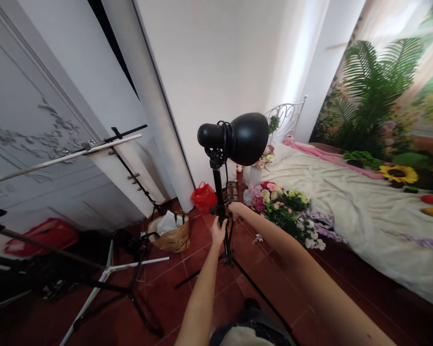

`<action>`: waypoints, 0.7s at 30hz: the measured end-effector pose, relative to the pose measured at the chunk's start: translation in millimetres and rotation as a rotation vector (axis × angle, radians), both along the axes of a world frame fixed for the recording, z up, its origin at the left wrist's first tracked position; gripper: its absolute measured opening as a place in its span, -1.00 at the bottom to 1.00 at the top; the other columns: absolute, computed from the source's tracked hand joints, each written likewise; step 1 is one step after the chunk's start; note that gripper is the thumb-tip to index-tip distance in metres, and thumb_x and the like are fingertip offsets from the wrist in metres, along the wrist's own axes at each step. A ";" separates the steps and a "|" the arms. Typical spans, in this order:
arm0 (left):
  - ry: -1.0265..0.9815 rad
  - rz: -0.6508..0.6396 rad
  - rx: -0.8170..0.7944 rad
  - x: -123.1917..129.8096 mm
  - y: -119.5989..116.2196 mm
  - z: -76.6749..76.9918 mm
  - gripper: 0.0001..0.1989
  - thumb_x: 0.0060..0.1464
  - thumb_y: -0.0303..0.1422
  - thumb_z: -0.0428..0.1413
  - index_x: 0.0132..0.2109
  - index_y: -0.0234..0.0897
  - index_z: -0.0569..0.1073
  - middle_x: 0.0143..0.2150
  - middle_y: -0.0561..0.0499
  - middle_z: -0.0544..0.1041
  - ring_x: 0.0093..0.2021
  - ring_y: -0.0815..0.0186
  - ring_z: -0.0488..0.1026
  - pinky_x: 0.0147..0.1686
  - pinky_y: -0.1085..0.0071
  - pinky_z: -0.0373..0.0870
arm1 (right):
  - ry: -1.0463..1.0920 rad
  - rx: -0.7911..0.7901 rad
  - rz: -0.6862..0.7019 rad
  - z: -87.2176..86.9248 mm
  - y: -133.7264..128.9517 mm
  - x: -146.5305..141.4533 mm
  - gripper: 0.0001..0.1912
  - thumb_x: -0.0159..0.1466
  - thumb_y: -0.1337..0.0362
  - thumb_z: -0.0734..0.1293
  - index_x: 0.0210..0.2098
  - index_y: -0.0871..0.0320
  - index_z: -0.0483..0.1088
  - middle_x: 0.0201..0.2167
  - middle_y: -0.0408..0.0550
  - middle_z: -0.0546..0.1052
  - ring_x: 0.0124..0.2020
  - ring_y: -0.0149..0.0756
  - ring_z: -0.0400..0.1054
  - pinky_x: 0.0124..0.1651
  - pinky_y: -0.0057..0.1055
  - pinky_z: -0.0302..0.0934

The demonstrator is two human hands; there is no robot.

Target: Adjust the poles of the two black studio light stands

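Forearms [292, 250] reach the stand [218, 186] — left hand [218, 231] grasping it, right hand [235, 208] unclear; likely stiff, top-heavy under the lamp [250, 139] — hold midway up.

Lamp [250, 139] atop its stand [218, 190], bed [299, 175] to the right
Below the lamp, the left hand [219, 231] and right hand [235, 208] are at the stand. Behind it, slightly left, sits a bag [203, 198]; farther left, a tote [173, 240], then a tripod [107, 270]. Flowers [274, 199] lie between stand and bed; a sunflower [399, 174] is on the bed.
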State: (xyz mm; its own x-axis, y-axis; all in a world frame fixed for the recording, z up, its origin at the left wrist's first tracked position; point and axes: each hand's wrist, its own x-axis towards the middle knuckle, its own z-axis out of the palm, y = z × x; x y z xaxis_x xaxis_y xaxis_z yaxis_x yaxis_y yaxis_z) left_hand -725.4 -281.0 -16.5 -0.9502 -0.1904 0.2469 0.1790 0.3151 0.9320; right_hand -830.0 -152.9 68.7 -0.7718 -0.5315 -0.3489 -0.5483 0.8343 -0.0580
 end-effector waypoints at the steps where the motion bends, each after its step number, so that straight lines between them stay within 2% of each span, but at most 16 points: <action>1: 0.004 -0.007 -0.002 -0.4 0.1 -1.1 -0.57 0.05 -0.11 0.07 0.01 -0.24 0.39 -0.01 -0.14 0.49 0.00 0.18 0.42 0.04 0.20 0.30 | -0.018 0.033 0.013 0.2 -2.7 -3.5 -0.48 -0.20 0.34 0.52 -0.19 0.19 0.51 -0.17 0.05 0.54 -0.10 -0.15 0.41 -0.11 -0.45 0.27; 4: 0.013 -0.018 -0.029 -1.6 -1.2 -3.8 -0.57 0.06 -0.11 0.06 0.01 -0.25 0.40 -0.02 -0.15 0.49 0.00 0.17 0.42 0.03 0.19 0.31 | -0.076 0.103 0.061 1.8 -9.1 -11.1 -0.44 -0.25 0.31 0.55 -0.20 0.17 0.52 -0.19 0.02 0.55 -0.12 -0.15 0.42 -0.12 -0.45 0.27; 10: 0.010 0.012 -0.045 -2.6 -1.7 -5.0 -0.57 0.06 -0.10 0.06 -0.01 -0.27 0.40 -0.02 -0.16 0.49 0.01 0.16 0.41 0.03 0.19 0.31 | -0.105 0.124 0.133 6.0 -6.8 -17.6 -0.42 -0.27 0.26 0.57 -0.20 0.17 0.52 -0.18 0.02 0.55 -0.11 -0.16 0.41 -0.11 -0.49 0.23; 14: -0.009 0.010 -0.031 -2.6 -0.4 -4.0 -0.58 0.05 -0.11 0.07 -0.02 -0.27 0.40 -0.03 -0.16 0.49 0.00 0.16 0.42 0.03 0.19 0.31 | -0.053 0.036 0.139 -0.5 3.4 -12.0 -0.39 -0.24 0.27 0.57 -0.15 0.16 0.49 -0.16 0.03 0.54 -0.10 -0.16 0.40 -0.11 -0.49 0.23; 17: -0.010 0.014 -0.014 -2.9 0.2 -3.4 -0.57 0.04 -0.11 0.08 -0.01 -0.27 0.40 -0.03 -0.16 0.49 0.00 0.17 0.42 0.04 0.20 0.30 | 0.054 -0.093 0.102 -12.3 10.6 4.7 -0.47 -0.09 0.30 0.51 -0.10 0.16 0.43 -0.12 0.06 0.51 -0.04 -0.15 0.36 -0.08 -0.46 0.22; 21: -0.022 -0.011 0.010 -3.5 -0.8 -1.6 -0.59 0.04 -0.12 0.09 -0.03 -0.26 0.40 -0.06 -0.14 0.51 -0.02 0.18 0.43 0.03 0.20 0.32 | 0.118 -0.160 0.013 -25.4 14.4 29.4 -0.63 0.18 0.30 0.29 0.00 0.16 0.33 -0.08 0.10 0.47 -0.03 -0.18 0.36 -0.10 -0.41 0.24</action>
State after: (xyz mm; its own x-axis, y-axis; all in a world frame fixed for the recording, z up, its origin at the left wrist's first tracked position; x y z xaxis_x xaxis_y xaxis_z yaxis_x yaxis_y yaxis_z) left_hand -728.8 -281.8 -18.2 -0.9574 -0.1825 0.2239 0.1618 0.3035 0.9390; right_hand -800.7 -138.5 43.3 -0.7951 -0.5832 -0.1667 -0.5698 0.8124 -0.1243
